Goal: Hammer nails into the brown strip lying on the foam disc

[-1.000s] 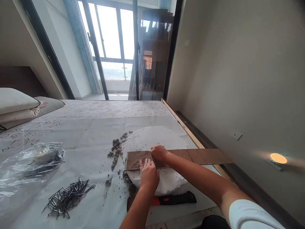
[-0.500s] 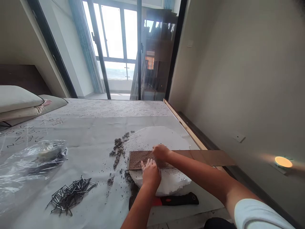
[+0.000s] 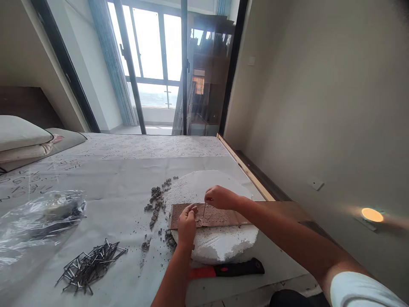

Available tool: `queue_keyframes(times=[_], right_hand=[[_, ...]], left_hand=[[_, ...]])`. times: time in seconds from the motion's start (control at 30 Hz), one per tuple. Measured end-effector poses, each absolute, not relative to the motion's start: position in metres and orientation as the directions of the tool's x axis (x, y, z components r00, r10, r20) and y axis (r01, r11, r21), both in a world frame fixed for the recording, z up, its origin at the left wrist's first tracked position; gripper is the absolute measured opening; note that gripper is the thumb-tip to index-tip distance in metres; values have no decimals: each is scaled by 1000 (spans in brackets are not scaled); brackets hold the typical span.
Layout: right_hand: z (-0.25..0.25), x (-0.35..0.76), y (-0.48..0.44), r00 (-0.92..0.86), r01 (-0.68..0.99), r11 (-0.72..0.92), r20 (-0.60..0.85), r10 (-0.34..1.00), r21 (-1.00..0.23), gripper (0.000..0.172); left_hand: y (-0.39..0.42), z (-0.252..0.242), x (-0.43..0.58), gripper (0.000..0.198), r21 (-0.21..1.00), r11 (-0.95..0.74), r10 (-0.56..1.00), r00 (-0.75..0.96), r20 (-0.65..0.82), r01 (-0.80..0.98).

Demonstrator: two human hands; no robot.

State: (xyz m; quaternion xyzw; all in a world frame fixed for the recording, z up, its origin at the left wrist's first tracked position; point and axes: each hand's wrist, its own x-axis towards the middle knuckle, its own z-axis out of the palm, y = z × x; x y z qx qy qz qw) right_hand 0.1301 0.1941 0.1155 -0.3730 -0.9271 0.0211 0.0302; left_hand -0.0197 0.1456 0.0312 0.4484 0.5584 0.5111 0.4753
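A brown board (image 3: 225, 216), dotted with rows of small holes, lies across a white foam slab (image 3: 223, 243). Over the board my right hand (image 3: 222, 197) pinches a thin nail (image 3: 203, 212), held near upright with its lower end at the board's surface. My left hand (image 3: 186, 224) rests on the left part of the board, its fingers drawn together; what they hold, if anything, is hidden. Below the slab lies a tool with a red and black handle (image 3: 239, 267); its far end is behind my left forearm. A pile of loose nails (image 3: 91, 266) is at the left.
Grey crumbled debris (image 3: 155, 200) lies left of the slab on the pale sheet (image 3: 121, 179). A clear plastic bag (image 3: 41, 221) with dark contents sits farther left. A wooden rail (image 3: 246, 168) runs along the right edge, beside the wall. Folded bedding (image 3: 24, 132) is at the far left.
My left hand has moved left along the board, and its fingers have drawn together. My right hand has lifted slightly, and the nail under it now shows. The view has shifted a little.
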Motion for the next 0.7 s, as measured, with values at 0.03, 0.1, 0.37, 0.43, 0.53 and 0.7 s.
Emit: queue_keyframes(times=[0.03, 0.1, 0.37, 0.43, 0.53, 0.7], right_hand=[[114, 129, 189, -735, 674, 733, 20, 678, -90, 22], [108, 125, 182, -743, 664, 735, -14, 669, -138, 21], [87, 124, 172, -564, 760, 494, -50, 824, -422, 32], [84, 126, 173, -495, 783, 381, -122, 861, -492, 47], [84, 131, 177, -451, 814, 261, -282, 847, -520, 50], [91, 136, 186, -478, 871, 285, -552, 683, -401, 15]], left_hand=[[146, 33, -19, 30, 981, 151, 985, -68, -160, -126], [144, 34, -16, 29, 913, 307, 950, 149, -276, -268], [140, 33, -14, 35, 853, 399, 909, 266, -321, -336], [140, 34, -14, 41, 889, 348, 933, 199, -298, -298], [141, 34, -12, 43, 931, 319, 943, 155, -294, -178], [143, 29, -9, 29, 975, 167, 982, 58, -177, 146]])
